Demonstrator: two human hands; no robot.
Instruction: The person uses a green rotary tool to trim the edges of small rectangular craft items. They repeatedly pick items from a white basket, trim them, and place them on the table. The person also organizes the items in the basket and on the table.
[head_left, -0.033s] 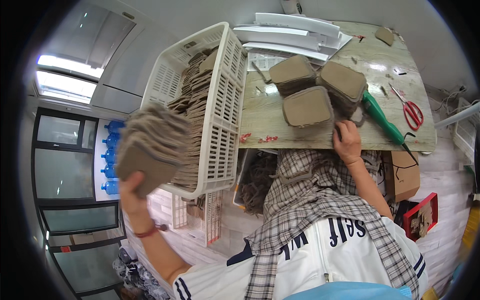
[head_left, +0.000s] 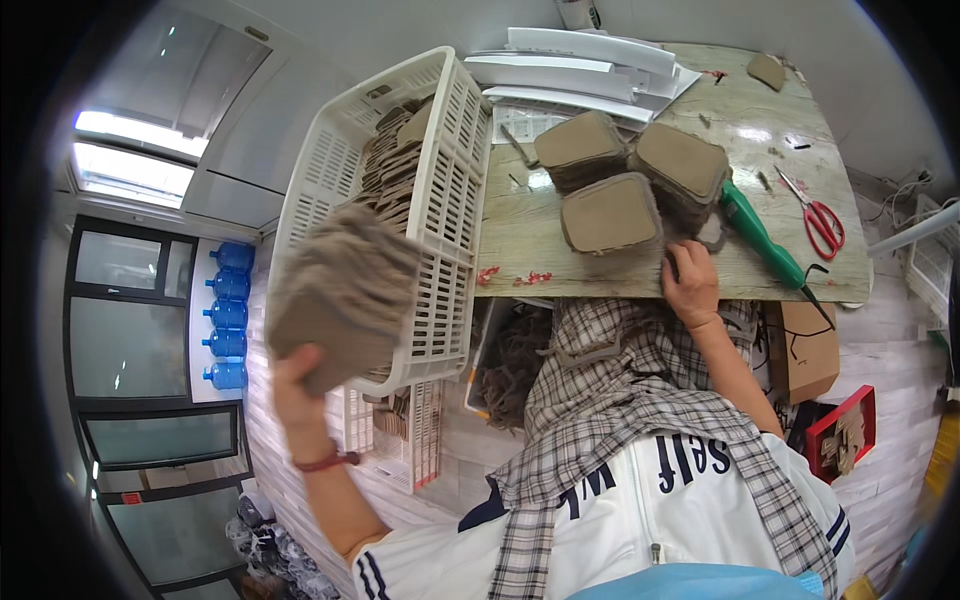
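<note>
My left hand (head_left: 296, 385) grips a thick stack of grey-brown fabric pads (head_left: 345, 300), blurred by motion. It hangs over the near left part of the white plastic crate (head_left: 445, 230), which contains rows of similar pads (head_left: 392, 180). My right hand (head_left: 691, 285) rests at the table's near edge, its fingers loosely bent and slightly apart, with nothing visible in them. Just beyond it sit three piles of rounded rectangular pads: a near one (head_left: 610, 215), a far left one (head_left: 580, 138) and a right one (head_left: 682, 158).
Right of the piles on the table (head_left: 520, 260) lie a green-handled tool (head_left: 762, 238) and red-handled scissors (head_left: 822, 222). White sheets (head_left: 590, 75) lie at the back. Below the table are a bin of scraps (head_left: 510, 365) and a cardboard box (head_left: 808, 350). Another crate (head_left: 425, 440) stands on the floor.
My left hand has moved right with the stack of pads, bringing it farther over the crate. My right hand stays in place at the table edge.
</note>
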